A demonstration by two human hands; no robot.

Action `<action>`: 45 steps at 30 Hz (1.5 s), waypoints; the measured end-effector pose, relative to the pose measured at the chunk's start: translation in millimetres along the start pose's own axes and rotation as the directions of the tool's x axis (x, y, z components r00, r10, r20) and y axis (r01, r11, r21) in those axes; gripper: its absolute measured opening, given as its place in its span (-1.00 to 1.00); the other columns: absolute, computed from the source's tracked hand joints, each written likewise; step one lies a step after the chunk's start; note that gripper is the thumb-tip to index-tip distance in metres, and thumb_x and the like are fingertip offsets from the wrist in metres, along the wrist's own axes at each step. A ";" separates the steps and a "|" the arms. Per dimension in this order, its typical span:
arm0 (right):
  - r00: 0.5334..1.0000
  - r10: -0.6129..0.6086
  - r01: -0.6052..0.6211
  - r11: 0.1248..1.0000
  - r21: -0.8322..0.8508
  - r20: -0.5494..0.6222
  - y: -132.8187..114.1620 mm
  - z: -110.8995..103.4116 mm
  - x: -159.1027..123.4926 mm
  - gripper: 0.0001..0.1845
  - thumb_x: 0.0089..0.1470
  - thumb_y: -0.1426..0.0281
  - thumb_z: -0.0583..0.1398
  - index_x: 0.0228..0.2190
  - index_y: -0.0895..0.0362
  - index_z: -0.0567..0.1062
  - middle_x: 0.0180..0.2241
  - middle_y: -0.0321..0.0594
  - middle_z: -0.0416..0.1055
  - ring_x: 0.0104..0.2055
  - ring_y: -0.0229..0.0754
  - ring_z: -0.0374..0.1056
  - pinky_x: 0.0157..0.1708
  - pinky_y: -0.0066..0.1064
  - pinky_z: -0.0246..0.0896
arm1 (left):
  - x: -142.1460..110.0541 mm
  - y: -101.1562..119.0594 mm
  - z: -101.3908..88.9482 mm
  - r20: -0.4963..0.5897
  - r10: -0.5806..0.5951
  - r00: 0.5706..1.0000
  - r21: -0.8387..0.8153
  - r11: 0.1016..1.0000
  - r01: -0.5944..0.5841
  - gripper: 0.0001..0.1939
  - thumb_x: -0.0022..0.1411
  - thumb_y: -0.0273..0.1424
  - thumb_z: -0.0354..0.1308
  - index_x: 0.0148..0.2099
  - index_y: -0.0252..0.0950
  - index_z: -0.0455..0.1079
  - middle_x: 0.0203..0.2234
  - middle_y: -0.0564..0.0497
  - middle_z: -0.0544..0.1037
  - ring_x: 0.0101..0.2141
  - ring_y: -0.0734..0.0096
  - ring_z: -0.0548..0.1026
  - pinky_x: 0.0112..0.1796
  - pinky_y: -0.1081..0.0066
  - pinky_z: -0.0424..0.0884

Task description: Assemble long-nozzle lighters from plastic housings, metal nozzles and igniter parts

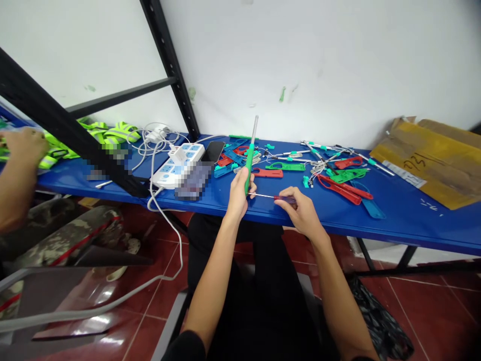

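My left hand (239, 193) is closed round a green-handled tool (250, 158) with a metal tube sticking up from it, held upright over the front edge of the blue table (394, 215). My right hand (298, 208) grips a small screwdriver (280, 198) with a dark red handle; its thin shaft points left and its tip meets the lower end of the green handle. Both hands are just in front of the table edge, above my lap.
A pile of red, green and blue plastic handles and metal rods (326, 168) lies on the table behind my hands. A white power strip (178, 163), a phone (213, 151) and cables sit left. Cardboard (432, 160) is far right. Another person's hand (22, 145) touches yellow vests (108, 134) at left.
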State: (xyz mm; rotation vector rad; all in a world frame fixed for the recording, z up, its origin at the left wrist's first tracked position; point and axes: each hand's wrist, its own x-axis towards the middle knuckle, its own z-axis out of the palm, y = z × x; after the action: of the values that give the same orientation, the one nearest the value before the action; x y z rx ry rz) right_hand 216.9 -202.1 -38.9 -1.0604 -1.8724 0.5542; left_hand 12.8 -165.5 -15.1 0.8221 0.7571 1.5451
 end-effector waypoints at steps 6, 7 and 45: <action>0.997 0.064 -0.059 0.994 -0.095 0.051 -8.9 -2.3 0.7 -0.67 0.51 0.09 0.14 -0.23 0.02 0.48 -0.31 -0.25 0.57 -0.41 -0.14 0.41 -0.26 -0.28 0.27 | 0.1 -1.3 0.1 0.009 -0.010 1.000 -0.026 1.000 0.010 -0.41 0.17 0.13 0.49 -0.23 -0.26 0.39 -0.38 0.11 0.42 -0.57 0.61 0.29 -0.63 0.53 0.28; 0.997 0.055 -0.050 0.995 -0.086 0.059 -8.7 -2.6 0.3 -0.73 0.47 0.08 0.20 -0.13 0.02 0.48 -0.23 -0.23 0.59 -0.41 -0.16 0.39 -0.26 -0.28 0.29 | 0.3 -1.4 -0.1 0.003 -0.008 1.000 -0.032 0.999 0.008 -0.41 0.18 0.14 0.49 -0.23 -0.26 0.40 -0.37 0.11 0.42 -0.57 0.61 0.29 -0.62 0.52 0.31; 0.999 -0.013 0.019 0.978 -0.210 0.029 -15.0 1.0 -2.1 -0.66 0.51 0.06 0.15 -0.24 0.02 0.46 -0.32 -0.18 0.54 -0.30 -0.06 0.48 -0.24 -0.25 0.29 | -1.1 3.9 -0.9 0.083 -0.076 0.994 -0.109 0.990 0.085 -0.54 0.34 0.00 0.45 -0.24 -0.29 0.43 -0.40 0.08 0.39 -0.49 0.58 0.27 -0.47 0.52 0.30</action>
State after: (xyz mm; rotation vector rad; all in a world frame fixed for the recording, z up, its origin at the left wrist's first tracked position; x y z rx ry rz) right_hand 209.8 -211.8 -29.7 -1.1783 -1.9950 0.3686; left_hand 10.1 -167.2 -12.4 0.7558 0.6330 1.4614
